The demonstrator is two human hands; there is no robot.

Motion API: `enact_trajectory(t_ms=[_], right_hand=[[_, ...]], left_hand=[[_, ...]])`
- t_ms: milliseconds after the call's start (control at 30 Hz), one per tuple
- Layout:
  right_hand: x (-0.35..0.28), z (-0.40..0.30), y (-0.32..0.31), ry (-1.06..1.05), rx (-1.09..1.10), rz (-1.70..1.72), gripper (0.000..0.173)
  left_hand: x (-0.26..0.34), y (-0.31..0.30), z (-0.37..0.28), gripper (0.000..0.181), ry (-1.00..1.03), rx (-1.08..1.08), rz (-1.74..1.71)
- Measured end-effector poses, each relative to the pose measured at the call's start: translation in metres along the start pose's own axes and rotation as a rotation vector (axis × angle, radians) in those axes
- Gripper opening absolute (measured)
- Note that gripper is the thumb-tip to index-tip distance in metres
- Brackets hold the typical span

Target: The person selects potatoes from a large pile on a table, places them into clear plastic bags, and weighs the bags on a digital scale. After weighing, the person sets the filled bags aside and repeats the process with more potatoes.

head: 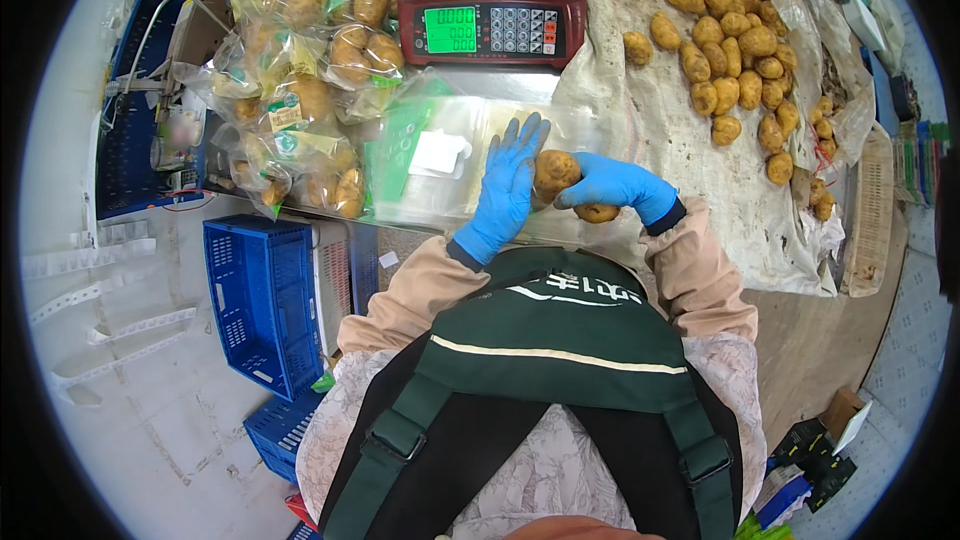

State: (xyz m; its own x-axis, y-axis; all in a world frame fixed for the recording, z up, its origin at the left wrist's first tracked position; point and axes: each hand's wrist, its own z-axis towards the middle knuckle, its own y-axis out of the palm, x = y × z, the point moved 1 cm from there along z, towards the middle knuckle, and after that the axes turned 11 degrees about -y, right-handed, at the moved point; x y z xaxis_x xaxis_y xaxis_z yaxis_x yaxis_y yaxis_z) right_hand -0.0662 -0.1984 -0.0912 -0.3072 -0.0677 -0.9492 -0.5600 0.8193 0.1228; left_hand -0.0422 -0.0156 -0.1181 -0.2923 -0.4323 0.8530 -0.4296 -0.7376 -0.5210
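Both hands wear blue gloves over the front edge of the table. My right hand [622, 187] holds a potato [556, 174] between thumb and fingers, and a second potato [597, 213] shows beneath that hand. Flat and with its fingers stretched out, my left hand [508, 184] lies just left of the upper potato; whether it touches it I cannot tell. Under and beside the left hand are clear plastic bags [461, 195] with green printing, and a small white card [441, 154] lies on them.
A red digital scale [491, 26] with a lit green display stands behind the bags. Bagged potatoes [300, 97] are heaped at left, loose potatoes [724, 52] on a woven sheet [622, 112] at right. Blue plastic crates [262, 300] stand below the table's left side.
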Motion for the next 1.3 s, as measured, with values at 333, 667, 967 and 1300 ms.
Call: enact_trajectory(t_ms=[333,667,967,1300], right_hand=[[-0.018,0.009,-0.012,-0.069,0.026,0.502,0.035],[-0.037,-0.006,-0.01,-0.231,0.399,0.337,0.046],[-0.022,-0.053,-0.163,-0.442,1.08,-0.23,0.04],[0.032,0.037,-0.209,0.383,0.801,-1.176,0.075]], left_hand=[[0.056,-0.034,-0.001,0.052,0.202,0.028,0.246],[0.075,-0.041,0.021,0.047,0.138,0.171,0.055],[0.082,-0.014,0.019,0.044,0.074,0.125,0.302],[0.091,-0.034,-0.011,0.067,-0.02,-0.034,0.125]])
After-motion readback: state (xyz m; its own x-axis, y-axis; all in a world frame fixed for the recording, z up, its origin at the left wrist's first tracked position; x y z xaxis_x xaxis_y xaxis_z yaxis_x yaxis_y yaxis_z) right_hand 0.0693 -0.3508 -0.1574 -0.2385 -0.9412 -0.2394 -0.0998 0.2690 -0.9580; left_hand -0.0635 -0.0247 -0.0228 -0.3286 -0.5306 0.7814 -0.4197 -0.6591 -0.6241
